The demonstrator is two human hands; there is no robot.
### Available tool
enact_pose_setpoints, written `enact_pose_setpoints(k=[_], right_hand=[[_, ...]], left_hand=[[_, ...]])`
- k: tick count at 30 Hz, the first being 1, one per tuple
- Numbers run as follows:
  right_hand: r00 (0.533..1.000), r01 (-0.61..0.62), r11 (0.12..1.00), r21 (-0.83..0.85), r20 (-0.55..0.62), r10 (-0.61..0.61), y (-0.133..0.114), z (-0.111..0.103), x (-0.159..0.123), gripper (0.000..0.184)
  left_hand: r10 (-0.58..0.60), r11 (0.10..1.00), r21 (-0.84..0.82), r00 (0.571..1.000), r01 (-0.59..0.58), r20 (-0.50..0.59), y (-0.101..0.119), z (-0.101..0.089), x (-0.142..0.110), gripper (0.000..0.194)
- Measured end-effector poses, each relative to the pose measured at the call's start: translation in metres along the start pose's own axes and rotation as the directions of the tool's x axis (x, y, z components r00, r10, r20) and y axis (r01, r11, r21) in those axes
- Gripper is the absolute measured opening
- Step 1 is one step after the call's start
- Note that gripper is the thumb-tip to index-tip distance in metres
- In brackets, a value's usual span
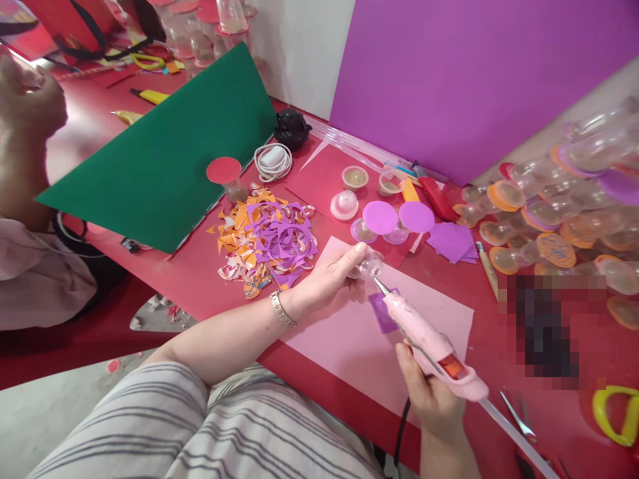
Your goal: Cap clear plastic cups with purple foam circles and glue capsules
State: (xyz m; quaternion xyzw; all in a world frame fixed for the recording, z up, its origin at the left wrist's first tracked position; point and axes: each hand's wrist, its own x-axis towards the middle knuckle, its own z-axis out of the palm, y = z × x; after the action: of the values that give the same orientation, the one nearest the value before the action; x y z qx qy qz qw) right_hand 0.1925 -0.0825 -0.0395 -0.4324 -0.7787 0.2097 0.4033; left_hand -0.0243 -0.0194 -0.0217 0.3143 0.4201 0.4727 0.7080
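Note:
My left hand [333, 271] is closed around a small clear plastic cup [368, 266], held just above a pink paper sheet [349, 339]. A pink glue gun [433, 346] is gripped in my right hand [433, 398], its metal tip touching the cup's lower edge. Under the gun lies a small purple paper piece [381, 311]. Two more clear cups capped with purple paper circles [380, 217] stand just beyond the pink sheet.
A heap of orange and purple paper scraps [267, 241] lies left of my hand. A green sheet [164, 156] and a purple board [464, 73] stand behind. Many capped clear cups [554, 213] pile up at the right. Yellow-handled scissors [613, 416] lie at the right edge. Another person's arm [24, 133] is at far left.

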Motion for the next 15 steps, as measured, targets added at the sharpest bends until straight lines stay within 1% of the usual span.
enact_pose_setpoints(k=[4,8,12,15], right_hand=[[0.999,0.03,0.999,-0.017,-0.026,-0.03,0.0009,0.0003,-0.0003,0.012],[1.0,0.001,1.0,-0.014,0.006,-0.001,-0.0012,0.0002,0.0018,0.012],[0.999,0.041,0.999,-0.009,-0.006,-0.041,-0.0039,0.0,0.0053,0.012],[1.0,0.029,1.0,-0.003,0.007,-0.029,-0.0048,0.0,0.0068,0.012]], left_hand=[[0.003,1.0,0.003,1.0,-0.003,0.001,-0.0001,-0.0004,0.0003,0.055],[0.007,1.0,0.005,1.0,-0.007,0.004,-0.0004,-0.0003,0.0008,0.057],[0.004,1.0,0.02,1.0,-0.004,0.002,0.0004,0.0,0.0003,0.058],[0.008,1.0,0.023,1.0,-0.008,0.016,0.001,0.0001,-0.0006,0.059]])
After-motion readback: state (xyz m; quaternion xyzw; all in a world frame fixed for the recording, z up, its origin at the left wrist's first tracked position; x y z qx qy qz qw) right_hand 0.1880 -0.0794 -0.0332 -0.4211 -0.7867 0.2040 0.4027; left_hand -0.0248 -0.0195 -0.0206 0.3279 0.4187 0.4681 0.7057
